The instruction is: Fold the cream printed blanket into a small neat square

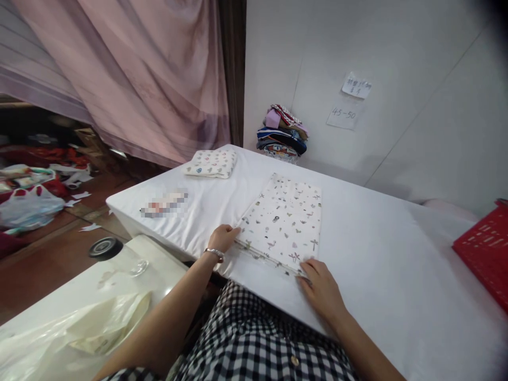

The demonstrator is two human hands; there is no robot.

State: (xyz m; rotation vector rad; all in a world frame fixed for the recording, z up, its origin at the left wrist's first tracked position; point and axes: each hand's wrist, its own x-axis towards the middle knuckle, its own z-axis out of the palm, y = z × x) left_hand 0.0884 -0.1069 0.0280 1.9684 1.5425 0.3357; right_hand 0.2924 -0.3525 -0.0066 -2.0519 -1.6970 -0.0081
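Observation:
A white cloth [283, 219], printed with small palm trees, flamingos and leaves, lies folded flat in layers near the table's front edge. My left hand [223, 238] pinches its near left corner, fingertips on the edge; a bracelet circles that wrist. At the near right corner, my right hand [319, 286] grips the layered edge, thumb below and fingers on top. Another folded cloth [212, 163], white with small coloured prints, rests near the table's far left corner, apart from both hands.
The white-covered table [369, 264] meets a pale wall. A stack of folded clothes [281, 132] stands behind it. A red plastic basket [486, 254] is at right. A blurred-out item [164, 203] lies at left. A lower white surface [130, 280] holds a plastic bag [107, 323].

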